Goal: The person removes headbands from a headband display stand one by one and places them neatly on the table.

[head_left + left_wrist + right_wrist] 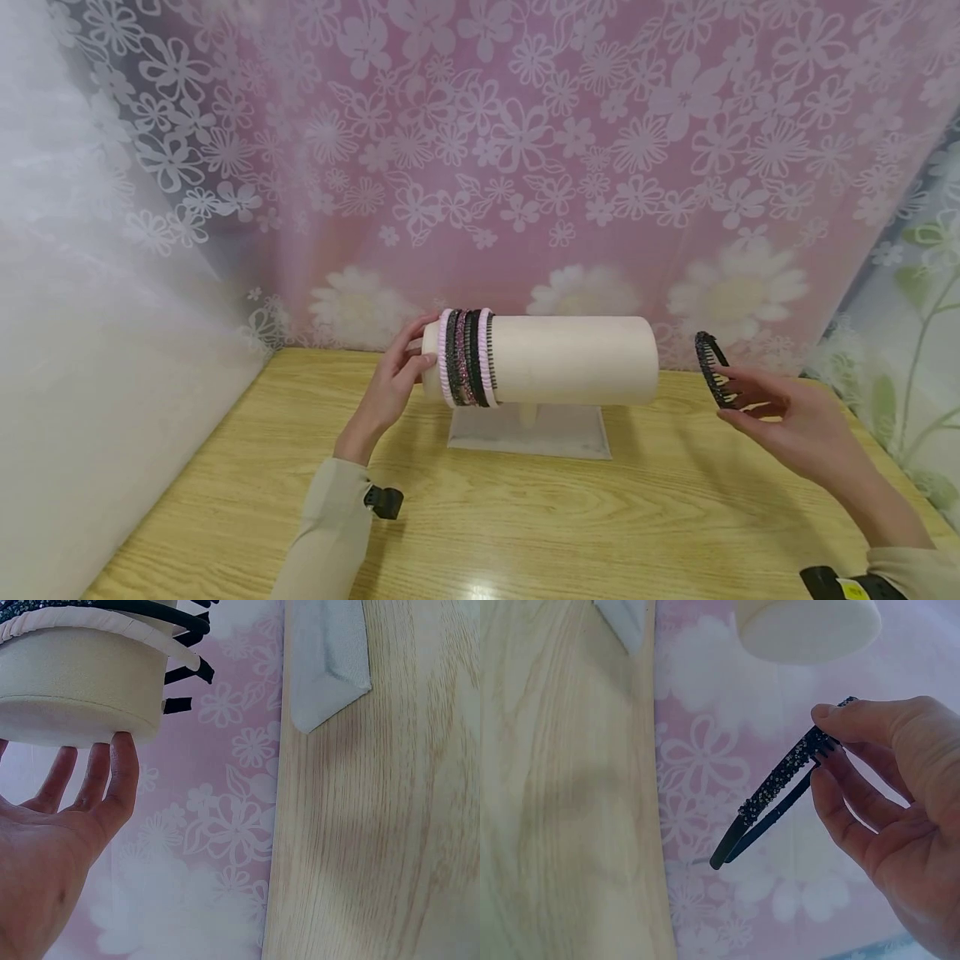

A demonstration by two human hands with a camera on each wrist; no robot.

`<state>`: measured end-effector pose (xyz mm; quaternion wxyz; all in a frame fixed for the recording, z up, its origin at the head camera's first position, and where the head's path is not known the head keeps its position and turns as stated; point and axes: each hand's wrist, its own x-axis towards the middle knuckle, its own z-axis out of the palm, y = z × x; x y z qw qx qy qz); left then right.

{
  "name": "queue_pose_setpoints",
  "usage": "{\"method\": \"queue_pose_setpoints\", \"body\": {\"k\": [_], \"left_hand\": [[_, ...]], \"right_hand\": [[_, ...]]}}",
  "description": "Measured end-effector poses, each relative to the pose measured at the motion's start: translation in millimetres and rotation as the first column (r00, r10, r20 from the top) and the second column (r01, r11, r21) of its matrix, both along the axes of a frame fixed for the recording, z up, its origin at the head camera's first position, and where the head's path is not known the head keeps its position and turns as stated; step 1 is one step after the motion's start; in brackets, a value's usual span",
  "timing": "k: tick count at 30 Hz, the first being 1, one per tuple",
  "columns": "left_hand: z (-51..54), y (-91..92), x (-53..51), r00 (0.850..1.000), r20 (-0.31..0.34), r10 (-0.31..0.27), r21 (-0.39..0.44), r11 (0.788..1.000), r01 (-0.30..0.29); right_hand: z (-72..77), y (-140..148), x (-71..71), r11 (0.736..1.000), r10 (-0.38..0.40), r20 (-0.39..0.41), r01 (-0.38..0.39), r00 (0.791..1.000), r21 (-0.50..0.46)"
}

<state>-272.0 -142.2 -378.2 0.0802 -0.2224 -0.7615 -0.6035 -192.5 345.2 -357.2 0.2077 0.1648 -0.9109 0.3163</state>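
Note:
A cream padded roll (573, 358) lies level on its stand, with several pink, black and glittery headbands (463, 358) side by side round its left part. My left hand (386, 390) grips the roll's left end, thumb in front; the left wrist view has the fingertips of the left hand (75, 825) against the end of the roll (82, 671). Off the roll's right end, apart from it, my right hand (813, 429) holds a black toothed headband (707, 367). In the right wrist view, the right hand (907, 780) pinches this headband, studded with sparkling stones (780, 778), between thumb and fingers.
The stand's pale flat base (528, 442) rests on the wooden table (480, 508). Behind the table's back edge hangs a pink curtain (480, 250) with white flowers. White cloth (97, 350) hangs at the left, and a leaf-patterned one (926, 342) at the right.

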Motion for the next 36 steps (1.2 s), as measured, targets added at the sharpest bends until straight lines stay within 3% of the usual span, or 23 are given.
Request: {"method": "queue_pose_setpoints", "body": {"k": [11,17,22,29,36], "left_hand": [[-0.9,-0.4,-0.1,1.000,0.001,-0.003,0.009,1.000,0.003],[-1.7,-0.7,-1.2,1.000,0.004,-0.011,0.018,1.000,0.011],[-1.7,-0.4,-2.4,1.000,0.008,-0.007,0.023,1.000,0.006],[-1.5,-0.6,-1.2,1.000,0.014,-0.009,0.015,1.000,0.009],[-0.3,0.0,0.6,1.000,0.014,-0.012,0.010,1.000,0.011]], "right_hand": [[-21.5,31.4,-1.6,0.999,-0.038,-0.002,0.038,0.999,0.008],[-33.5,48.6,-5.2,0.994,-0.099,0.042,0.097,0.994,0.040],[-42.1,61.4,-9.8,0.989,-0.135,0.030,0.132,0.990,0.065],[-59.0,73.8,-13.5,0.965,-0.210,0.048,0.199,0.977,0.169],[-69.5,90.5,-19.4,0.950,-0.226,0.068,0.205,0.972,0.235]]}}
